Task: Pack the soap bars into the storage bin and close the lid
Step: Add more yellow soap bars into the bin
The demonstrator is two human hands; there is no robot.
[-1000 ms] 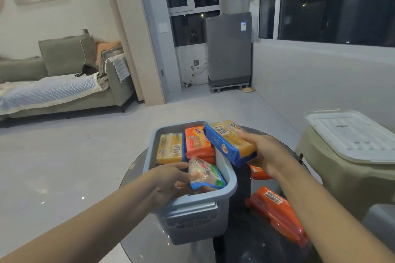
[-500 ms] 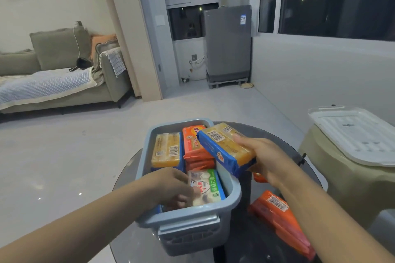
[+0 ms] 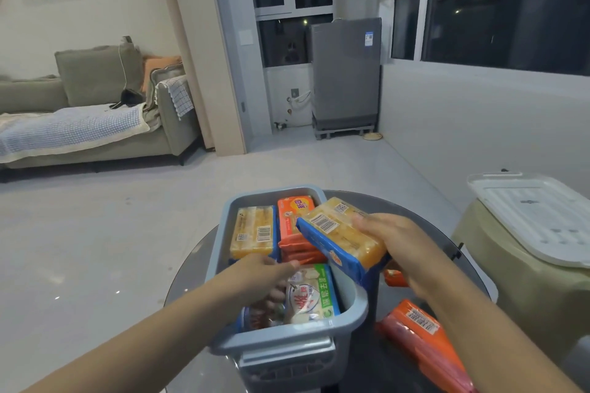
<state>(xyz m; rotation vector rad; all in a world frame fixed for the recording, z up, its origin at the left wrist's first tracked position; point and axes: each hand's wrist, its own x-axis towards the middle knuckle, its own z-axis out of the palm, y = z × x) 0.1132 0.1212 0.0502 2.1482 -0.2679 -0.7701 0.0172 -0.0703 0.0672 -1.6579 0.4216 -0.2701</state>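
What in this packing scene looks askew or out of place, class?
The yellow soap pack in the right hand sits tilted across the storage bin rim, not flat inside. Orange soap packs lie outside on the glass table. The white lid rests apart on a stool.

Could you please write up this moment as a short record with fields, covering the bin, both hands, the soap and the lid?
bin: grey storage bin on round glass table, open
left hand: in bin, on green-and-white soap pack
right hand: holds blue-and-yellow soap pack over right rim
in bin: yellow soap pack, orange soap packs
unpacked: orange soap pack on table
lid: white lid on beige stool
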